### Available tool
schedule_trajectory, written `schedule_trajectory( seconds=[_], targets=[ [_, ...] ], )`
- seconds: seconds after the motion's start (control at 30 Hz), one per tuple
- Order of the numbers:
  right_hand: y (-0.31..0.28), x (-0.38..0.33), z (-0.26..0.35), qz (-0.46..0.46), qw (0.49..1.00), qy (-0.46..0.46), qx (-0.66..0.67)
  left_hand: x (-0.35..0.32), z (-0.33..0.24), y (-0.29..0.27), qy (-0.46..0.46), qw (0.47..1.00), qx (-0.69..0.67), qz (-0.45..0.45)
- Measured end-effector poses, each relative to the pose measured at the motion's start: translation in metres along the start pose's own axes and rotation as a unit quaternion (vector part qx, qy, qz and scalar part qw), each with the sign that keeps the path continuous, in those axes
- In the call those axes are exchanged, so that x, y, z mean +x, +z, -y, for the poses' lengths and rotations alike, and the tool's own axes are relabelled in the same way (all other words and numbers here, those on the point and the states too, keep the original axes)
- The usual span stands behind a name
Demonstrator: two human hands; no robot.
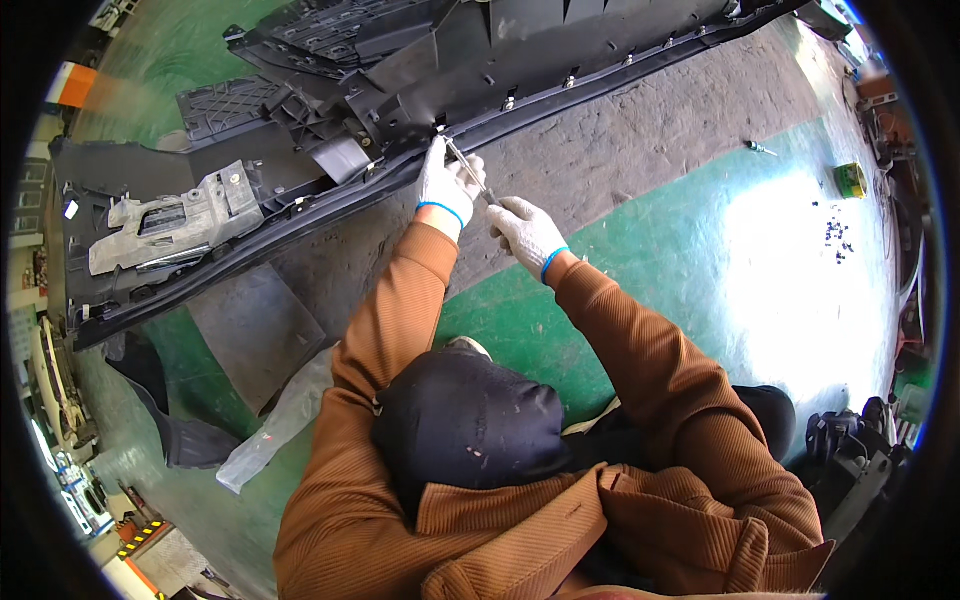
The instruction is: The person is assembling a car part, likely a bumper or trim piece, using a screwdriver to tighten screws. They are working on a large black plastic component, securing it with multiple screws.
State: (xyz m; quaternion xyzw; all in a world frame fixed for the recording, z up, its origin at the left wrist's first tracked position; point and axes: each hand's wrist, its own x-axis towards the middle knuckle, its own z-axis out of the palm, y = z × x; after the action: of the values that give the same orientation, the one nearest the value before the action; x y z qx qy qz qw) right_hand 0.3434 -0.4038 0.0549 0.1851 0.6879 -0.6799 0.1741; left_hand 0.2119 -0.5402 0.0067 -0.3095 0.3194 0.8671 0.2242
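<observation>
Clamps the right grip (527,232) around the handle of a slim tool (466,166), just off the near edge of the black panel (465,65), likely to bring force along the shaft. Sets the left grip (446,188) at that same edge, beside the tool's tip, probably to steady it; cannot tell whether closed on anything there. Has the panel lying over a dark mat (620,130), perhaps against scratches, and small black pieces (838,238) loose on the floor (520,312) well to the panel's right, presumably out of the way.
</observation>
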Motion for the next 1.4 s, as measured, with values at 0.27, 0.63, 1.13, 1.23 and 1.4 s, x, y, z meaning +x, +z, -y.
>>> schedule_trajectory(
  seconds=[0.27, 0.63, 1.13, 1.23, 1.4],
  targets=[
    [0.013, 0.004, -0.004, -0.033, 0.999, -0.014, -0.032, 0.064, 0.020, -0.060, 0.238, 0.960, 0.120, 0.090],
    [0.033, -0.001, -0.014, -0.046, 0.995, -0.004, 0.087, 0.029, 0.025, -0.034, 0.214, 0.971, 0.096, 0.038],
    [0.060, -0.013, 0.014, -0.083, 0.991, 0.002, 0.106, 0.020, 0.022, -0.017, 0.062, 0.949, -0.272, 0.144],
    [0.063, -0.009, 0.008, -0.093, 0.988, -0.009, 0.126, 0.021, 0.024, -0.022, 0.055, 0.950, -0.265, 0.154],
    [0.073, -0.006, 0.001, -0.122, 0.984, -0.014, 0.133, 0.016, 0.023, -0.026, 0.040, 0.947, -0.269, 0.172]
  ],
)
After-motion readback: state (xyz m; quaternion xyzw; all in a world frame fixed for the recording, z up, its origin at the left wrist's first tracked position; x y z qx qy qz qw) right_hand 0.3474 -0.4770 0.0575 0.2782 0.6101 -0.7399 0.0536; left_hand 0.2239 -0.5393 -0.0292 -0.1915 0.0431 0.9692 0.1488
